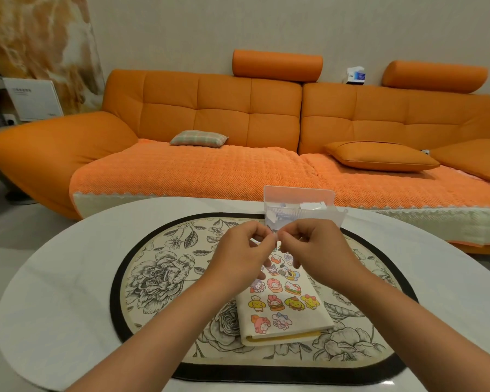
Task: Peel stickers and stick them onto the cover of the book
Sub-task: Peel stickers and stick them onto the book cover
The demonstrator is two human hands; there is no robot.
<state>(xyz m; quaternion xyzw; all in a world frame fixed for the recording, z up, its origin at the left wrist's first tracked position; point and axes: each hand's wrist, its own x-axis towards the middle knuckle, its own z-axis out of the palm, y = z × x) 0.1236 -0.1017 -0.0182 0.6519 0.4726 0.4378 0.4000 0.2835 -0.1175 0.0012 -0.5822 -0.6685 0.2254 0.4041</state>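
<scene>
A cream-covered book (283, 312) lies closed on the floral mat, its cover carrying several cartoon stickers. Above its far end, my left hand (242, 254) and my right hand (313, 250) meet fingertip to fingertip. Both pinch a small, pale sticker piece (275, 238) between thumb and fingers. The piece is mostly hidden by the fingers. Behind the hands stands a clear plastic box (303, 206) holding several sticker sheets.
The oval floral placemat (164, 278) with a black border lies on a round white table (54, 292). An orange sofa (238, 123) with cushions runs behind the table's far edge. Bare tabletop shows left and right of the mat.
</scene>
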